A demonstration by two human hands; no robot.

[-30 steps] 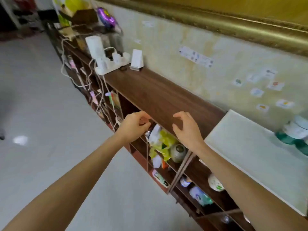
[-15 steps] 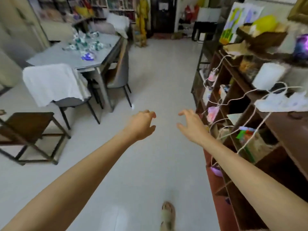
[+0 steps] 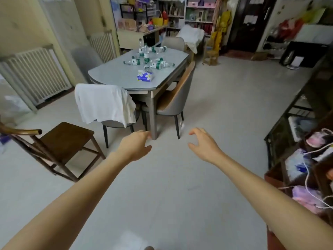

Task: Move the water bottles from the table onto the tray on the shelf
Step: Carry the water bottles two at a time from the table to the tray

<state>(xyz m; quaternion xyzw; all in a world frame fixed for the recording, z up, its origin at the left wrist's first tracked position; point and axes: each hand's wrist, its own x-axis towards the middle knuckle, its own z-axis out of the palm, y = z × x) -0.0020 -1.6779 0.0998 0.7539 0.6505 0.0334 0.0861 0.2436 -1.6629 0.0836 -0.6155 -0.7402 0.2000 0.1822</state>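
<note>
both arms stretched forward over pale floor, left hand (image 3: 135, 145) and right hand (image 3: 203, 143) empty, fingers loosely curled. ahead, grey table (image 3: 115, 73) with scattered water bottles (image 3: 155, 60) and tissue pack (image 3: 144, 76); white cloth (image 3: 103, 103) draped over chair; shelf (image 3: 297, 150) at right.

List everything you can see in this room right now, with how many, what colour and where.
water bottles: several, exact count unclear, clear with green labels, most lying down, far half of the table
table: one, grey
tissue pack: one, blue and white, on the table, nearer than the bottles
grey chairs: at least three, around the table
white cloth: one, draped over the nearest grey chair
wooden chair: one, brown, lower left
shelf unit: dark, right edge, with white cables
left hand: empty, fingers loosely curled
right hand: empty, fingers loosely curled
</note>
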